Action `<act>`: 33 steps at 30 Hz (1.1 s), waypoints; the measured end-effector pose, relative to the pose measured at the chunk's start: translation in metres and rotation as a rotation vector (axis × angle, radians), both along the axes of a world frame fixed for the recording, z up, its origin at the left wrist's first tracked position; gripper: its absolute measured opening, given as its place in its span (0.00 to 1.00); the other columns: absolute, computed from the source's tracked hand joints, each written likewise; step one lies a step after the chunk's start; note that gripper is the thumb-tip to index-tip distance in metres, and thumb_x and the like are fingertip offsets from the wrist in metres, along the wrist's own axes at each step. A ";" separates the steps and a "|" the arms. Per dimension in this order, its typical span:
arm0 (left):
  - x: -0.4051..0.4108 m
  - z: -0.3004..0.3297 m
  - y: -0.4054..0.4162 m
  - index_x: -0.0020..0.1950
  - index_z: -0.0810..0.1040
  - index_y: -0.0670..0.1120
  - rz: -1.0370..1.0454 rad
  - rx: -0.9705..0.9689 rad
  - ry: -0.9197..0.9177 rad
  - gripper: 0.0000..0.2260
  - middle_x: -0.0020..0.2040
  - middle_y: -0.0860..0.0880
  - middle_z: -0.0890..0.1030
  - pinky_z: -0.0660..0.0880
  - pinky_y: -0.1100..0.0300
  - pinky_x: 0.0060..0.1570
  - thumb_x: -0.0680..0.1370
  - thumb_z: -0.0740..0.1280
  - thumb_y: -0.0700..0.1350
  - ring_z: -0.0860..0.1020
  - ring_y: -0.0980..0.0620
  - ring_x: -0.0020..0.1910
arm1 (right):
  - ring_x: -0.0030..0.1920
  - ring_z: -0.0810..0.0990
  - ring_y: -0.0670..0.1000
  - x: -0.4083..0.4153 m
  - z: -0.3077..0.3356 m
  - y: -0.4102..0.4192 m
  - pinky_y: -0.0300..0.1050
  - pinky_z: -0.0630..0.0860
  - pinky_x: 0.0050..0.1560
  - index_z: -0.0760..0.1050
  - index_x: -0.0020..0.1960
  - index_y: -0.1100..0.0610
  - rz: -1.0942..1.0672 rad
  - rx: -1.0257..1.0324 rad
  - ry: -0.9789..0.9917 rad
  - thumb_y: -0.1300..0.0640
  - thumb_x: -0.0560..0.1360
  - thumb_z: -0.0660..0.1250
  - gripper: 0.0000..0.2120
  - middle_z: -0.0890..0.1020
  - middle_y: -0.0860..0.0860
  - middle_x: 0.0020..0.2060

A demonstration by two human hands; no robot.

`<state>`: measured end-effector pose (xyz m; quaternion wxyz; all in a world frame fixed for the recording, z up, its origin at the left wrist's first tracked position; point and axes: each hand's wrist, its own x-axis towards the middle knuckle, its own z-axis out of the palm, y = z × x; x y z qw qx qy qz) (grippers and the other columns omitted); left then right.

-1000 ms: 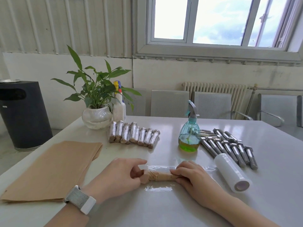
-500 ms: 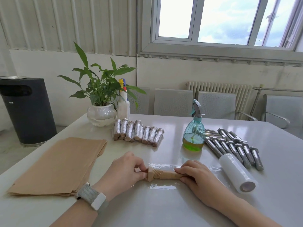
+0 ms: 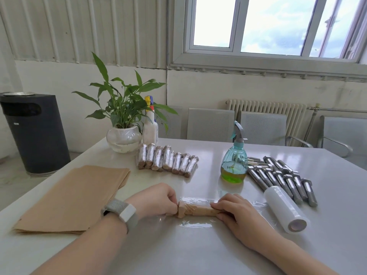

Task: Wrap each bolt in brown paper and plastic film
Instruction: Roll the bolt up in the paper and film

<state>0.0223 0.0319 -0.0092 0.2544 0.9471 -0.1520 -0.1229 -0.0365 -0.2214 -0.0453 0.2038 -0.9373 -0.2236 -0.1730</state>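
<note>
A bolt wrapped in brown paper [image 3: 195,210] lies crosswise on a sheet of clear plastic film [image 3: 195,225] near the table's front. My left hand [image 3: 158,200] pinches the film at the bolt's left end. My right hand [image 3: 236,210] grips the right end, fingers curled over it. A roll of plastic film [image 3: 284,208] lies just right of my right hand. Several bare bolts [image 3: 282,178] lie behind the roll. Several finished wrapped bolts [image 3: 167,160] sit in a row further back. A stack of brown paper sheets [image 3: 77,197] lies at the left.
A teal spray bottle [image 3: 235,158] stands between the wrapped row and the bare bolts. A potted plant [image 3: 124,135] and a white bottle [image 3: 150,126] stand at the table's far left. Grey chairs [image 3: 210,124] line the far edge, and a black bin [image 3: 34,133] stands on the floor at left.
My left hand's fingers have closed in on the bolt's left end, bunching the film there. The right hand has kept its hold on the other end. The head camera has shifted slightly.
</note>
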 end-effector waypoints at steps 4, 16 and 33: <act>0.017 0.014 0.000 0.39 0.82 0.54 -0.024 0.158 0.122 0.04 0.37 0.53 0.85 0.69 0.69 0.28 0.70 0.74 0.52 0.77 0.59 0.29 | 0.53 0.75 0.48 -0.001 0.000 -0.001 0.38 0.68 0.57 0.81 0.60 0.52 -0.001 0.000 0.007 0.59 0.78 0.68 0.12 0.79 0.46 0.50; 0.017 0.054 -0.037 0.36 0.76 0.48 -0.130 0.665 0.193 0.11 0.27 0.52 0.74 0.63 0.71 0.22 0.76 0.70 0.50 0.68 0.57 0.18 | 0.51 0.76 0.50 0.003 -0.006 -0.002 0.43 0.71 0.56 0.82 0.59 0.51 0.012 0.051 -0.011 0.59 0.78 0.68 0.11 0.79 0.46 0.48; 0.009 0.046 -0.035 0.42 0.81 0.38 0.199 0.148 0.436 0.02 0.29 0.46 0.80 0.70 0.67 0.25 0.73 0.71 0.36 0.76 0.54 0.26 | 0.50 0.77 0.51 0.008 -0.010 -0.005 0.43 0.72 0.54 0.83 0.57 0.51 0.029 0.081 -0.042 0.58 0.77 0.69 0.10 0.80 0.44 0.47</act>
